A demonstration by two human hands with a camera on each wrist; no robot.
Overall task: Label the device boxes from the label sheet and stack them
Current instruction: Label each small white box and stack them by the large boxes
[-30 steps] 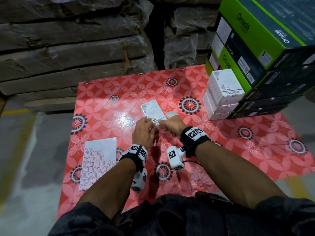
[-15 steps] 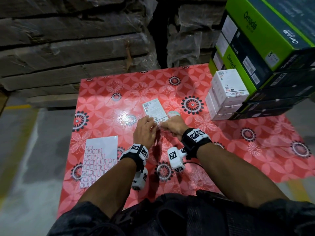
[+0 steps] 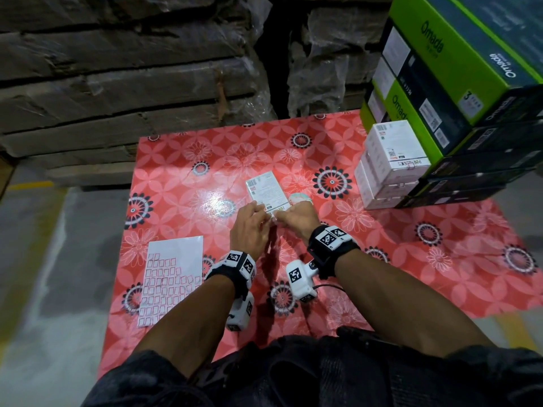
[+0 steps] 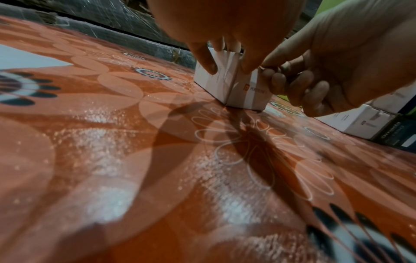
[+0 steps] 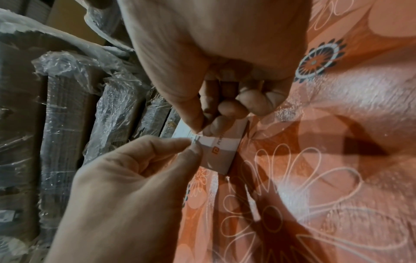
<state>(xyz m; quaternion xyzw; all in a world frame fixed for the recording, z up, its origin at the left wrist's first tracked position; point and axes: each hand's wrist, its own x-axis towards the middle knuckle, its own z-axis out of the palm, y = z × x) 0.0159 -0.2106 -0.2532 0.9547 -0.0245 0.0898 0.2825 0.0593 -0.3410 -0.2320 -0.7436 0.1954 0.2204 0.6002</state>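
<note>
Left hand braces the white device box while right hand pinches a small label onto its near edge.

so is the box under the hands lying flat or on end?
Flat: the box lies broad face up on the tablecloth, both hands at its near end.

At picture centre, both hands hid the small white cardboard box's near edge; its printed text was too small to read.
</note>
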